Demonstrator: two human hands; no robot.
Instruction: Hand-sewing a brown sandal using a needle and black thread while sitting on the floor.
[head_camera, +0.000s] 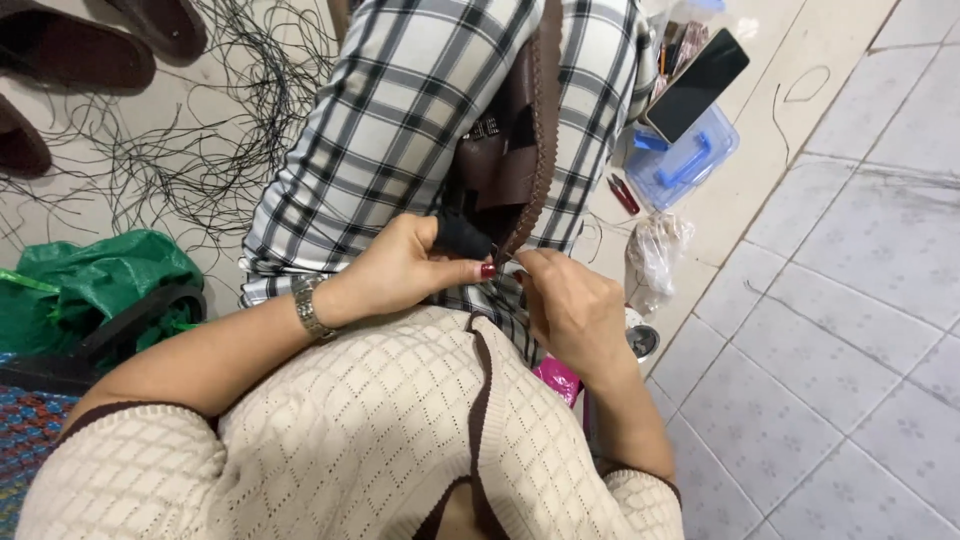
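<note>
A dark brown leather piece (520, 140) with a braided edge lies on my lap, over plaid trousers. My left hand (410, 265), with a metal wristwatch on the wrist, pinches the lower end of the piece between thumb and fingers. My right hand (570, 300) meets it from the right, fingers closed at the same braided edge, apparently on a thin cord too small to make out. The two hands touch near the tip of the piece.
Loose black cords (200, 130) spread over the floor at the upper left, next to dark sandals (80, 50). A green bag (90, 280) sits left. A blue plastic box (685, 155) with a phone (697, 82) on it, red pliers (622, 193) and a clear bag (655, 255) lie right.
</note>
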